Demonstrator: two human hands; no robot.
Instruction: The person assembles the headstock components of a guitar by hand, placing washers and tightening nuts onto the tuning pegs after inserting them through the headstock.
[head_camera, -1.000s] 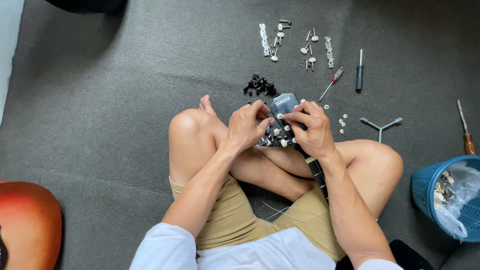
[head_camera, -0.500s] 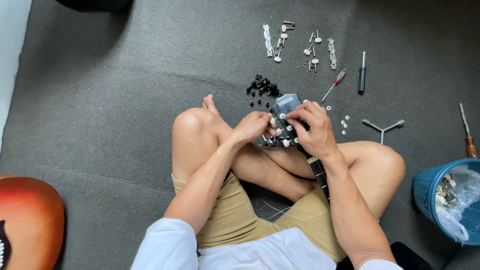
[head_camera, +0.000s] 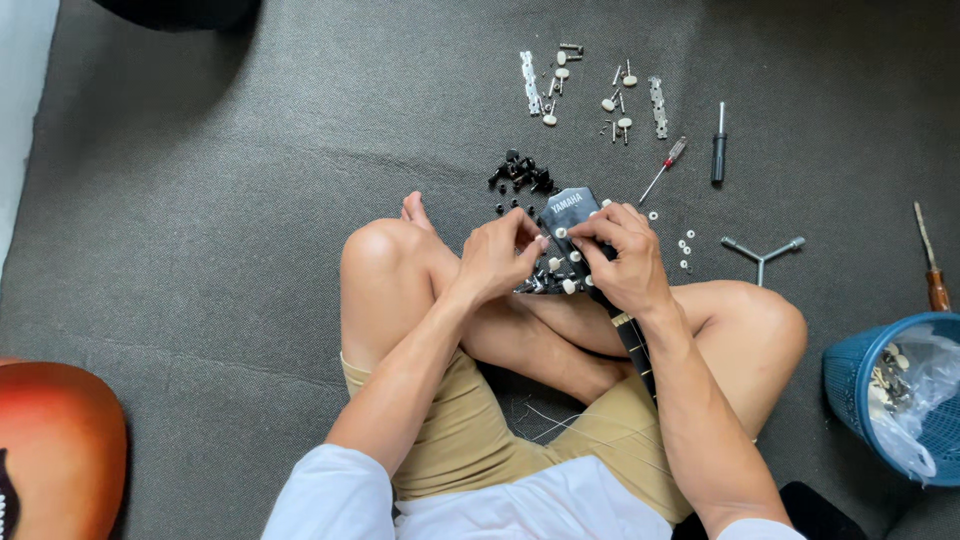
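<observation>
Head view looks down on a person sitting cross-legged on a grey carpet (head_camera: 200, 200) with a black guitar headstock (head_camera: 570, 215) propped over the crossed shins, its neck (head_camera: 632, 345) running back toward the lap. Both hands crowd that headstock. The left hand (head_camera: 495, 255) curls against its left edge, fingers bent onto the small pegs there, though whether it pinches one I cannot tell because the knuckles cover the contact. The right hand (head_camera: 625, 255) lies over the right side and lower half, thumb and forefinger nipping a small white tuner knob (head_camera: 562, 232) near the headstock's middle; the palm hides most of the wood below. Just beyond the headstock's tip sits a heap of black parts (head_camera: 520, 172). Farther out from the tip, two silver tuner strips (head_camera: 528, 82) and loose white-buttoned pegs (head_camera: 610, 102) are scattered. To the right of the headstock lie a red-handled screwdriver (head_camera: 665, 165), a black-handled one (head_camera: 718, 145), some white washers (head_camera: 685, 245) and a three-armed wrench (head_camera: 760, 250). Well to the right, a wooden-handled tool (head_camera: 932, 270) lies above a blue basket (head_camera: 850, 385) lined with plastic. Far to the left of the headstock, at the lower corner, shows a red guitar body (head_camera: 55, 440). Loose strings (head_camera: 560, 420) trail over the tan shorts beneath the neck.
</observation>
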